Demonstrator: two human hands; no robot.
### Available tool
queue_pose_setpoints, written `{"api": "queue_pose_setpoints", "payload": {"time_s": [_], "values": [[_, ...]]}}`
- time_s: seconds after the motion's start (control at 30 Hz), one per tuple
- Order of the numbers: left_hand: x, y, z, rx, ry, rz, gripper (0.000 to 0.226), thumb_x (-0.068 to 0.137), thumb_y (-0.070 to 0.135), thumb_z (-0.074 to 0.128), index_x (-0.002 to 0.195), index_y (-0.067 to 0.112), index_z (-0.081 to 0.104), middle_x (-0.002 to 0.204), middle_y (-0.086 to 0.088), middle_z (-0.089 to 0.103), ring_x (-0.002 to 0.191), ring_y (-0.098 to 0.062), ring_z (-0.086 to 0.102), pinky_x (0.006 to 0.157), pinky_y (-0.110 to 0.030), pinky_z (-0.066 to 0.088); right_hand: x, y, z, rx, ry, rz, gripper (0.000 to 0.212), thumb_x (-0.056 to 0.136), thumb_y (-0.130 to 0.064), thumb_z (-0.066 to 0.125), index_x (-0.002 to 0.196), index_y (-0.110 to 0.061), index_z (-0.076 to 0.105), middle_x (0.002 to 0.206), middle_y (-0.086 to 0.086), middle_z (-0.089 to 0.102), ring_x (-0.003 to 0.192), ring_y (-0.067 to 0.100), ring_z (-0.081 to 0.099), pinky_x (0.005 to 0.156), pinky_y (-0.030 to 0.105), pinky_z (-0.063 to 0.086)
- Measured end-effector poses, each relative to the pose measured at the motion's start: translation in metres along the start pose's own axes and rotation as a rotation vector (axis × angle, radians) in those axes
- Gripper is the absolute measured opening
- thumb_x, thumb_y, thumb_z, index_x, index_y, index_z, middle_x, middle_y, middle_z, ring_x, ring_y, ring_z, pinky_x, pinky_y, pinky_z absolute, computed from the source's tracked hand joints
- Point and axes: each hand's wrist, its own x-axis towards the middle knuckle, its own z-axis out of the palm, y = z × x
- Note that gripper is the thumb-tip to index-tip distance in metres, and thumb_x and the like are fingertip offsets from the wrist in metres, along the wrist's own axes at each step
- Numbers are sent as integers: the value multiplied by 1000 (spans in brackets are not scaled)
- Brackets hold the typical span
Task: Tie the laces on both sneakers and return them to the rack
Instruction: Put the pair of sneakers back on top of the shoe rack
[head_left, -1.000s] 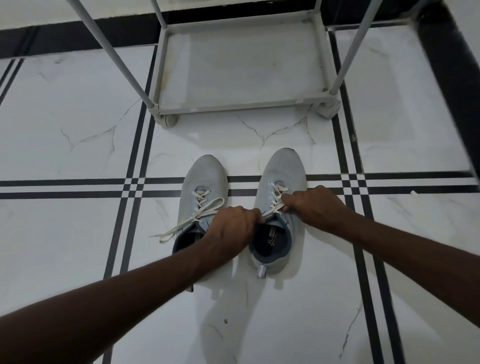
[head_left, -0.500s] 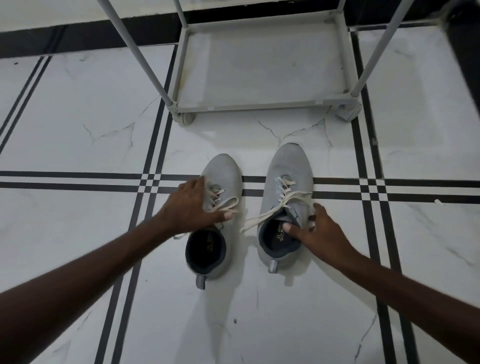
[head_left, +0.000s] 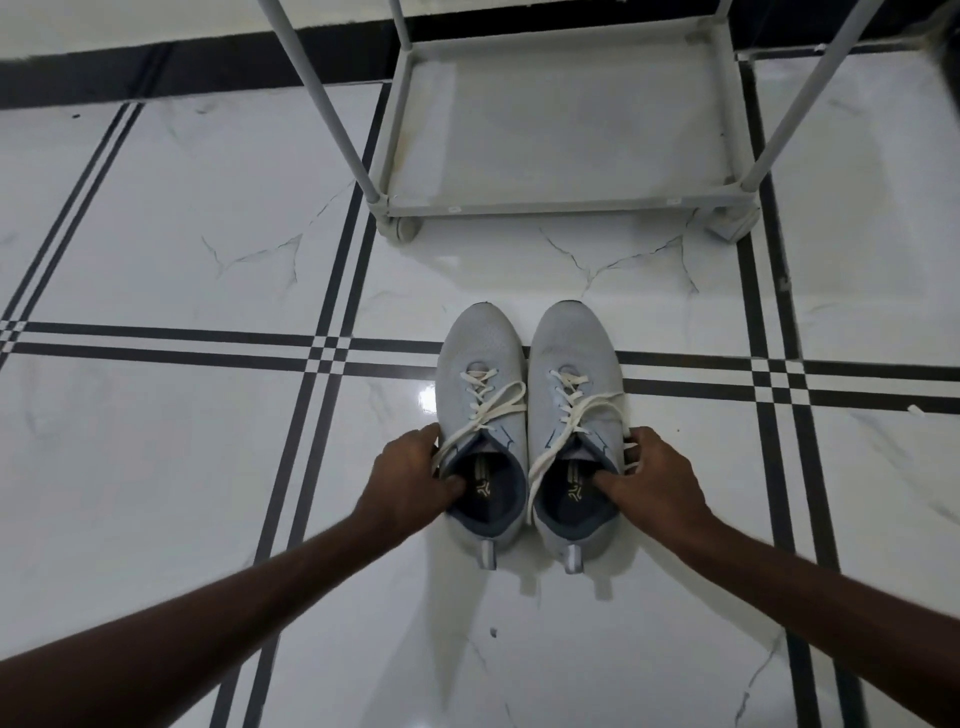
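Note:
Two light grey sneakers stand side by side on the floor, toes toward the rack. My left hand grips the left sneaker at its collar, thumb inside the opening. My right hand grips the right sneaker the same way on its outer side. White laces lie loose and untied across both tongues; one end hangs down between the shoes. The grey rack stands beyond them, its bottom shelf bare.
White marble floor tiles with black double stripes surround the shoes. Rack legs slant up at left and right. A black skirting band runs along the far wall.
Both hands left the laces and took hold of the shoe collars. The two sneakers now sit closer together and parallel; the view shifted so the rack appears further right.

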Motion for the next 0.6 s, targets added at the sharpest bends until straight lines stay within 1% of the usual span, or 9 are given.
{"api": "queue_pose_setpoints", "payload": {"time_s": [0.07,0.1,0.17,0.23,0.33,0.43,0.5,0.6], "values": [[0,1,-8,11,0,24,29,61,34,61,84,17,58,76,-1,64,69,-21,61,57,-31,48,0,-8,-3,-1,13,-8,44,71,-27,75,110,-15,59,100,5,69,91,26,65,77,33,51],[-1,4,-17,6,-3,33,24,62,32,63,81,18,57,75,0,62,68,-20,59,55,-28,43,-2,-15,-8,0,23,-15,40,71,-26,74,107,-16,60,97,4,69,88,26,65,78,35,53],[-5,14,-39,12,-2,62,21,66,27,67,83,19,57,75,2,58,68,-16,56,54,-22,37,-11,-32,-22,5,43,-22,36,72,-25,72,105,-16,61,94,4,70,87,26,65,78,37,53],[-13,32,-70,25,6,92,22,68,25,69,86,19,59,75,3,55,68,-14,55,53,-20,34,-25,-56,-43,12,69,-36,36,72,-24,72,105,-16,62,92,3,69,87,27,65,74,34,51],[-34,68,-128,14,19,135,21,64,31,64,83,23,60,74,1,59,68,-14,57,54,-20,36,-60,-102,-81,34,112,-57,32,71,-26,70,100,-15,64,87,3,69,81,26,65,69,32,48],[-60,106,-185,-13,49,169,24,62,35,60,82,22,61,70,1,60,65,-14,57,54,-23,39,-96,-155,-129,67,169,-91,30,69,-31,67,95,-16,65,83,1,70,76,22,65,64,32,49],[-82,135,-227,-31,58,167,26,61,37,59,83,22,62,70,2,60,65,-14,57,56,-25,42,-120,-195,-166,69,208,-110,28,71,-30,68,96,-17,65,83,1,70,76,21,66,66,35,52],[-112,175,-285,-61,69,181,24,63,36,59,81,21,60,71,-1,58,66,-14,56,56,-23,41,-157,-253,-217,78,259,-119,30,73,-28,68,101,-19,65,84,0,70,78,22,65,70,36,54]]}}
